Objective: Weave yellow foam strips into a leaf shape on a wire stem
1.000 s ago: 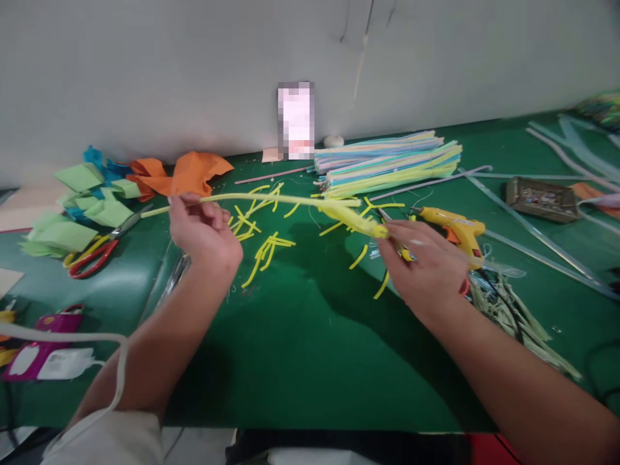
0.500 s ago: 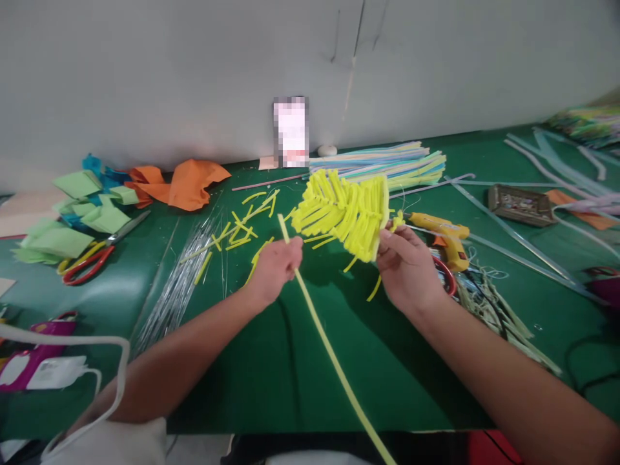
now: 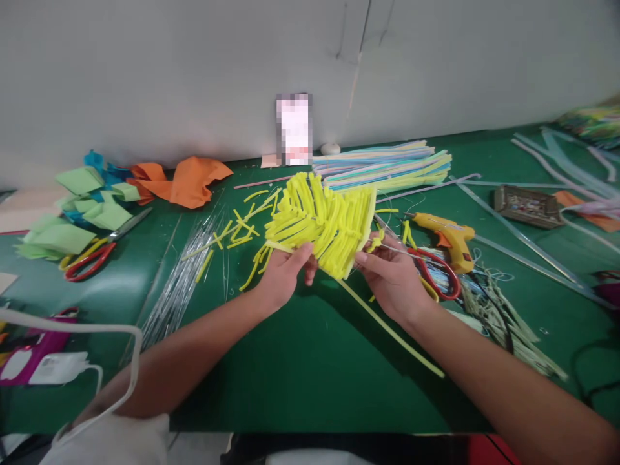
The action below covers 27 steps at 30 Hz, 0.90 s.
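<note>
Over the middle of the table I hold a bright yellow leaf-shaped piece (image 3: pixel 322 223) made of rows of fuzzy pipe cleaner strips. My right hand (image 3: pixel 392 274) pinches its right edge, beside a small yellow twist of pipe cleaner and a thin wire. Between the thumb and fingers of my left hand (image 3: pixel 285 274) is a long pale yellow pipe cleaner (image 3: pixel 392 329). It passes beneath the leaf piece's lower edge and slants down to the right. The left fingertips touch or nearly touch that lower edge.
Red-handled scissors (image 3: pixel 438 274) and a yellow glue gun (image 3: pixel 448 239) lie right of my hands. Pastel pipe cleaners (image 3: pixel 387 165) are bundled behind. Cut yellow bits (image 3: pixel 237 229) and thin wires (image 3: pixel 179 281) lie left, near other scissors (image 3: pixel 92 261) and folded green paper (image 3: pixel 72 236). A phone (image 3: pixel 294 129) leans on the wall.
My left hand has brought the long pipe cleaner in against the leaf piece's lower edge, swinging its free end rightward. The leaf piece has shifted slightly left and down.
</note>
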Each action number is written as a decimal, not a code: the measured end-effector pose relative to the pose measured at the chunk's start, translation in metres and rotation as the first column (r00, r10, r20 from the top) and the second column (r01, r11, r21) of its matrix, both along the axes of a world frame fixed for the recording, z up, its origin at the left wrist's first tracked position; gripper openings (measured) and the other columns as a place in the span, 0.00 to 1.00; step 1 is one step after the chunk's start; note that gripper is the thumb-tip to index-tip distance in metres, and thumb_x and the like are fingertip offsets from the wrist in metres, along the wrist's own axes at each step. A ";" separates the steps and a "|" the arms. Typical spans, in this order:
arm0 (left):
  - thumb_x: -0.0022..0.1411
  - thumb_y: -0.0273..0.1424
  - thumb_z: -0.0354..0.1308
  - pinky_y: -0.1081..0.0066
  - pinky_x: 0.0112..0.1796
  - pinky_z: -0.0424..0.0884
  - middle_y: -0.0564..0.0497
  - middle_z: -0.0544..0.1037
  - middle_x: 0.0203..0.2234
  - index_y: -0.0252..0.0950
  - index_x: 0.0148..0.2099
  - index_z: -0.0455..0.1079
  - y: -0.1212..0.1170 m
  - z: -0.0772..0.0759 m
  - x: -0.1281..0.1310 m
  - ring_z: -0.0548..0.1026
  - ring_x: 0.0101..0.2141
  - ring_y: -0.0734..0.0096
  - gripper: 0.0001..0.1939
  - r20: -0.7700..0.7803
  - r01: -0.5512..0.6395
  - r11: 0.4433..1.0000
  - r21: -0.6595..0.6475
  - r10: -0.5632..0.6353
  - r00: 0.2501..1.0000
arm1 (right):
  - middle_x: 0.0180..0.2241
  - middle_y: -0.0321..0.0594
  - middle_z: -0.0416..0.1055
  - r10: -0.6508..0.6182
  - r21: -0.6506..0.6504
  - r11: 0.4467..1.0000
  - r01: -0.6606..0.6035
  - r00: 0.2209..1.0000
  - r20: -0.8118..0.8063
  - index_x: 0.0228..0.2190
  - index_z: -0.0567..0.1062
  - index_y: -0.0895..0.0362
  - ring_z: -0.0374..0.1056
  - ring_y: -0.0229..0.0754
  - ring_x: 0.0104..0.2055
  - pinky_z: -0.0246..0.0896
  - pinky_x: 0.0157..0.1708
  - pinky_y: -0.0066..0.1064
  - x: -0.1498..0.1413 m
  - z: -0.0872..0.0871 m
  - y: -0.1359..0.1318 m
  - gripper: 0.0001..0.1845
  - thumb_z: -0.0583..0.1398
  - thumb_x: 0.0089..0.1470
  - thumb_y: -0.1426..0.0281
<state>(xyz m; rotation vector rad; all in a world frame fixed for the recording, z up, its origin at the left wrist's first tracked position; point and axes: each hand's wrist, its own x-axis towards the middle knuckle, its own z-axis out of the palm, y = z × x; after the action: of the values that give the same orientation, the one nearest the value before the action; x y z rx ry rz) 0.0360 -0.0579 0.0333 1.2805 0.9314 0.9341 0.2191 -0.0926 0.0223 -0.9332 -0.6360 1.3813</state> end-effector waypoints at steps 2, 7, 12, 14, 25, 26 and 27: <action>0.61 0.46 0.57 0.73 0.21 0.66 0.55 0.68 0.14 0.34 0.25 0.67 0.000 -0.004 0.000 0.68 0.16 0.77 0.21 0.045 -0.050 0.999 -0.008 0.051 0.998 | 0.29 0.30 0.77 0.029 -0.001 1.000 -0.029 1.000 0.001 0.32 0.75 0.51 0.72 0.37 0.33 0.69 0.38 0.31 0.000 -0.002 -0.001 0.18 0.73 0.37 0.72; 0.62 0.42 0.56 0.74 0.20 0.66 0.55 0.69 0.14 0.34 0.24 0.67 0.003 -0.013 -0.003 0.68 0.16 0.76 0.19 0.106 -0.084 0.996 -0.014 0.085 0.991 | 0.31 0.29 0.78 0.050 0.030 0.998 -0.050 0.999 0.009 0.33 0.77 0.51 0.73 0.35 0.35 0.70 0.40 0.29 0.000 -0.003 -0.001 0.18 0.73 0.37 0.72; 0.62 0.42 0.56 0.73 0.20 0.66 0.54 0.70 0.14 0.34 0.24 0.68 0.004 -0.014 -0.005 0.68 0.16 0.76 0.20 0.097 -0.087 0.996 -0.003 0.086 0.991 | 0.30 0.30 0.79 0.056 0.042 0.997 -0.058 0.997 0.044 0.32 0.77 0.52 0.73 0.35 0.31 0.72 0.37 0.30 0.000 -0.003 0.001 0.17 0.74 0.37 0.71; 0.63 0.42 0.55 0.73 0.20 0.66 0.54 0.69 0.14 0.34 0.23 0.68 0.004 -0.014 -0.005 0.68 0.16 0.76 0.21 0.087 -0.089 0.996 0.000 0.089 0.992 | 0.28 0.31 0.78 0.070 0.048 0.996 -0.074 0.994 0.083 0.33 0.77 0.53 0.73 0.35 0.28 0.72 0.33 0.30 -0.001 -0.005 0.002 0.17 0.73 0.39 0.70; 0.62 0.36 0.57 0.74 0.15 0.47 0.58 0.51 0.08 0.37 0.16 0.51 0.013 0.026 -0.015 0.51 0.11 0.81 0.26 0.405 -0.295 0.938 0.182 0.202 0.892 | 0.36 0.38 0.78 -0.621 0.677 0.730 -0.093 0.323 0.714 0.35 0.76 0.50 0.75 0.43 0.39 0.69 0.42 0.37 0.026 -0.007 0.001 0.09 0.62 0.53 0.75; 0.61 0.36 0.58 0.74 0.14 0.45 0.59 0.49 0.08 0.37 0.16 0.50 0.017 0.037 -0.019 0.49 0.11 0.80 0.26 0.440 -0.334 0.920 0.207 0.218 0.871 | 0.38 0.39 0.78 -0.636 0.676 0.709 -0.201 0.235 0.736 0.37 0.76 0.51 0.74 0.43 0.41 0.68 0.43 0.36 0.029 -0.007 0.003 0.10 0.61 0.54 0.76; 0.60 0.36 0.58 0.73 0.15 0.45 0.59 0.46 0.08 0.37 0.16 0.48 0.021 0.048 -0.024 0.47 0.11 0.81 0.27 0.461 -0.397 0.890 0.226 0.261 0.848 | 0.39 0.40 0.78 -0.637 0.651 0.696 -0.302 0.157 0.754 0.37 0.76 0.51 0.74 0.43 0.41 0.67 0.42 0.36 0.031 -0.007 0.005 0.10 0.60 0.55 0.76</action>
<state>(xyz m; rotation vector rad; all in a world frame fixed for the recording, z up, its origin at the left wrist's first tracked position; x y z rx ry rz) 0.0117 -0.0374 0.0814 1.1226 0.6864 1.6192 0.2503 -0.0881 0.0152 -1.1244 -1.8535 -0.0982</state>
